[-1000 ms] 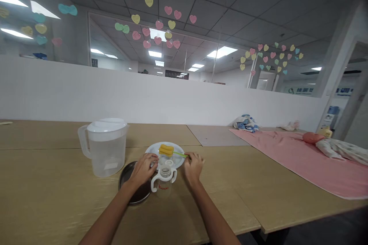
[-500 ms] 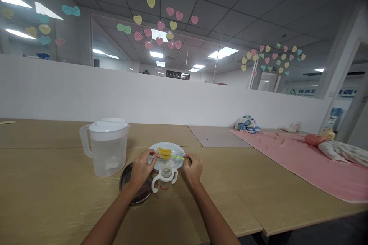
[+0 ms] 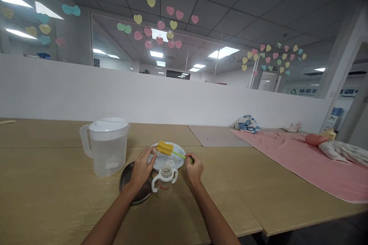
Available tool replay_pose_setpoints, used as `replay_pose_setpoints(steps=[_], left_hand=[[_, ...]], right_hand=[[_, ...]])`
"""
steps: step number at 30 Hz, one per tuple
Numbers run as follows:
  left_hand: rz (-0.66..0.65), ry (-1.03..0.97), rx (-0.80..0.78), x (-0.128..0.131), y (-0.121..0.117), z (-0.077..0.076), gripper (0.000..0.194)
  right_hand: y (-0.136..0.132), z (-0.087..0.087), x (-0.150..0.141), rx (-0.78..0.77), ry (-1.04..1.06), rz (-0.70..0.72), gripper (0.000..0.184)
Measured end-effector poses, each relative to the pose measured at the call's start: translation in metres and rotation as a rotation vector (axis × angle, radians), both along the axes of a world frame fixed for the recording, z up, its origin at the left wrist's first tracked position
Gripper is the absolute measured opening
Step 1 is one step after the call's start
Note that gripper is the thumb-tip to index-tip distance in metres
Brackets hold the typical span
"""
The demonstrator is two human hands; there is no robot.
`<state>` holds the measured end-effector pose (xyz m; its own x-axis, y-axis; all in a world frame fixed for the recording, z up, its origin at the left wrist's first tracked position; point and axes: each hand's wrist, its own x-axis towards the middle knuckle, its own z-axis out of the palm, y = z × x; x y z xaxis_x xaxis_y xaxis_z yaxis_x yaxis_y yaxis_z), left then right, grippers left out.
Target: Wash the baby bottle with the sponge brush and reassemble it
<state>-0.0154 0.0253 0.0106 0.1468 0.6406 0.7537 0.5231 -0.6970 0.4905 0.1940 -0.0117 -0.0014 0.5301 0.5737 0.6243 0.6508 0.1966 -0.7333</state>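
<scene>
My right hand [image 3: 193, 169] is closed on the green handle of a bottle brush [image 3: 166, 147], whose yellow sponge head hovers just above a white plate [image 3: 177, 157]. My left hand [image 3: 143, 168] pinches something small at the plate's left rim; I cannot make out what. A clear baby bottle [image 3: 165, 183] with two white handles stands open between my hands, in front of the plate. A dark round metal dish [image 3: 130, 189] lies under my left wrist.
A clear lidded water jug [image 3: 105, 146] stands left of the plate on the wooden table [image 3: 43, 191]. To the right lies a pink mat [image 3: 301, 164] with a baby doll [image 3: 336, 147] and bundled cloth [image 3: 246, 123]. A white partition runs behind.
My right hand has raised the brush, so its yellow head has lifted off the plate. My left hand has shifted slightly along the plate's left rim.
</scene>
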Motion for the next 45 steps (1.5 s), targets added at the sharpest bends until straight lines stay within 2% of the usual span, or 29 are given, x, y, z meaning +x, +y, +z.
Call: replay_pose_setpoints(steps=[6, 9, 13, 18, 26, 34, 38, 45], left_hand=[[0.044, -0.076, -0.046, -0.002, 0.001, 0.000, 0.033], [0.112, -0.117, -0.038, -0.006, 0.006, -0.002, 0.033], [0.181, -0.165, -0.051, -0.013, 0.014, -0.005, 0.029], [0.100, -0.162, -0.201, -0.016, 0.017, -0.006, 0.030], [0.063, -0.106, -0.258, -0.019, 0.013, -0.002, 0.028], [0.193, -0.104, -0.214, -0.026, 0.019, -0.006, 0.026], [0.204, -0.107, -0.201, -0.026, 0.019, -0.007, 0.027], [0.269, -0.086, -0.264, -0.025, 0.020, -0.008, 0.026]], right_hand=[[0.001, -0.001, 0.002, 0.046, 0.017, 0.170, 0.026], [0.003, -0.003, 0.003, 0.084, 0.041, 0.191, 0.026], [0.004, -0.005, 0.004, 0.086, 0.063, 0.153, 0.026], [0.004, -0.001, 0.004, 0.017, 0.090, 0.071, 0.028], [0.004, 0.000, 0.005, 0.004, 0.090, 0.036, 0.029], [0.004, 0.000, 0.006, -0.023, 0.075, 0.030, 0.029], [0.005, -0.001, 0.006, -0.004, 0.082, 0.039, 0.030], [0.006, -0.001, 0.007, 0.000, 0.087, 0.014, 0.029]])
